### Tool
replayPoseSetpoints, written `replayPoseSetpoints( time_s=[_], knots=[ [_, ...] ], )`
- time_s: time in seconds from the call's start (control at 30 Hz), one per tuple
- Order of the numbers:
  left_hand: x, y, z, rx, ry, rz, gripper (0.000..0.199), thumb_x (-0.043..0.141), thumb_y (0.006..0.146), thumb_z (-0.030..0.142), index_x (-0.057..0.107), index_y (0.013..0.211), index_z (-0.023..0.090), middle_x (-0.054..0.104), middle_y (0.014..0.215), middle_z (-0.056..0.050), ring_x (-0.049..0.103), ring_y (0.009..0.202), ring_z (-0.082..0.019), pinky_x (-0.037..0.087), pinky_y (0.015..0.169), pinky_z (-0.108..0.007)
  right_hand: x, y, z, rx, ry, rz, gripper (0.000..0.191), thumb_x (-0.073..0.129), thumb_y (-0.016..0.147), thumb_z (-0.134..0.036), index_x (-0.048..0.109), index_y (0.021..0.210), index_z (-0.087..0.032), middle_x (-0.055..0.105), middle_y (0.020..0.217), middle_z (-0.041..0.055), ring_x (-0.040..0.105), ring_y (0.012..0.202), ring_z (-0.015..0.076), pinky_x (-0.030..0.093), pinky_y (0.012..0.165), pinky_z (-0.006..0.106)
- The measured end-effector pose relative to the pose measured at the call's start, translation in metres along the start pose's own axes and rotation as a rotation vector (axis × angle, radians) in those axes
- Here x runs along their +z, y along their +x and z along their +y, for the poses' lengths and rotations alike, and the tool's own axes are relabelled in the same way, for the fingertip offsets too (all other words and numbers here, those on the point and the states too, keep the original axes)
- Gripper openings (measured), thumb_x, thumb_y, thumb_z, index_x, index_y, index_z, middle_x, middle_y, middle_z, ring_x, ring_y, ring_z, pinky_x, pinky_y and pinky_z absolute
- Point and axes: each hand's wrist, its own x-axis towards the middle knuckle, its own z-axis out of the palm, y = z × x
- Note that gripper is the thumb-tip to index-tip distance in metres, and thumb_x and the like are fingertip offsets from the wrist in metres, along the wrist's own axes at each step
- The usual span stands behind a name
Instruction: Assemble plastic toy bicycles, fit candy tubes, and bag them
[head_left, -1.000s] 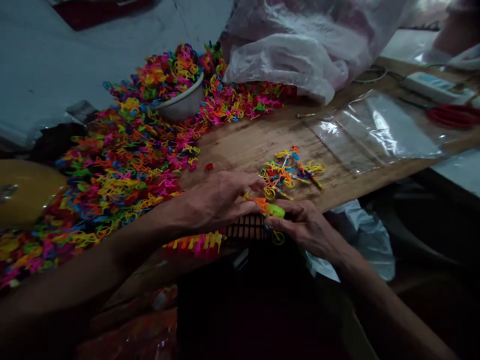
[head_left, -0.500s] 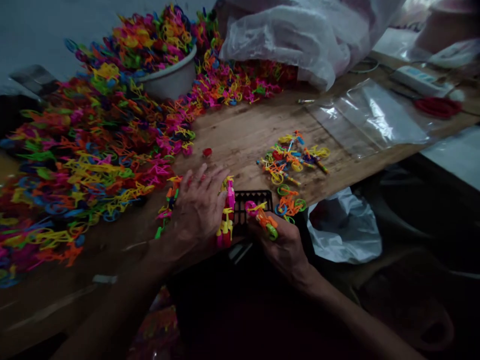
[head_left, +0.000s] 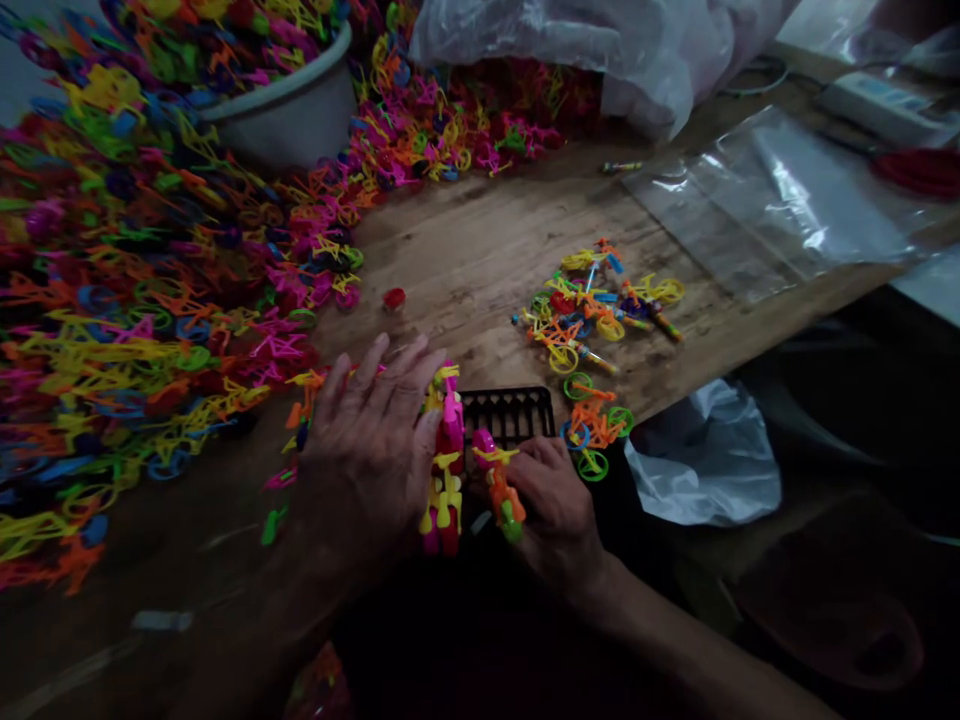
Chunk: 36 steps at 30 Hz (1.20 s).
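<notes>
My left hand lies flat with its fingers stretched out, over a row of colourful small plastic toy bicycles. Pink and yellow ones stick out beside its thumb, and the palm hides most of the row. My right hand is closed on one toy bicycle with orange, pink and green parts and a yellow handlebar. It is held just right of the row, in front of a black slotted rack. Whether its wheels touch the rack I cannot tell.
A large heap of bright plastic parts covers the left, around a heaped grey tub. Loose bicycle parts lie on the wooden table right of centre. Clear plastic bags and a white bag are at the right.
My right hand has brought the toy bicycle nearer the row and turned it more in line with the others. My left hand stays spread over the row. The camera view has shifted closer.
</notes>
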Motion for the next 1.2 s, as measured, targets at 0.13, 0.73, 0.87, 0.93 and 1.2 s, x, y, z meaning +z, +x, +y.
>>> replayPoseSetpoints(
  time_s=[0.13,0.73,0.87,0.93,1.2],
  knots=[
    [0.002,0.0,-0.002,0.013,-0.002,-0.014,0.047,0.036,0.09,0.025,0.037,0.136,0.016,0.039,0.144,-0.007,0.025,0.137,-0.025,0.017,0.113,-0.049,0.001,0.002,0.0,-0.049,-0.025,-0.004,0.011,0.047,0.087,-0.015,0.058,0.084,-0.015,0.059,0.071,0.0033,0.046,0.071,0.016,0.033,0.069,0.034],
    [-0.017,0.002,0.02,0.285,-0.071,-0.185,0.05,0.05,0.081,0.034,0.047,0.129,0.019,0.037,0.145,-0.006,0.017,0.139,-0.032,0.01,0.112,-0.055,0.009,-0.001,0.004,-0.154,-0.208,0.008,0.02,0.037,0.089,-0.019,0.056,0.087,-0.014,0.056,0.072,0.0058,0.045,0.072,0.019,0.034,0.067,0.034],
    [-0.01,0.007,0.015,0.274,-0.077,-0.195,0.048,0.047,0.08,0.025,0.049,0.127,0.017,0.048,0.137,-0.004,0.025,0.136,-0.026,0.011,0.114,-0.049,0.006,0.001,0.003,-0.129,-0.267,-0.07,0.019,0.037,0.09,-0.015,0.053,0.08,-0.015,0.053,0.071,0.0043,0.044,0.07,0.0175,0.033,0.068,0.033],
    [-0.009,0.01,0.012,0.263,-0.08,-0.2,0.052,0.047,0.079,0.024,0.045,0.131,0.015,0.047,0.137,-0.006,0.026,0.135,-0.026,0.014,0.114,-0.048,0.003,0.004,0.004,-0.145,-0.263,-0.11,0.019,0.037,0.09,-0.015,0.053,0.081,-0.015,0.053,0.072,0.0042,0.044,0.07,0.0171,0.034,0.068,0.032],
    [-0.003,0.015,0.012,0.252,-0.137,-0.215,0.054,0.047,0.083,0.035,0.041,0.134,0.02,0.044,0.14,-0.004,0.029,0.133,-0.028,0.012,0.113,-0.05,0.001,0.005,0.02,-0.229,-0.177,-0.175,0.019,0.036,0.09,-0.017,0.053,0.084,-0.016,0.052,0.075,0.0059,0.047,0.073,0.0176,0.038,0.068,0.031]
  ],
)
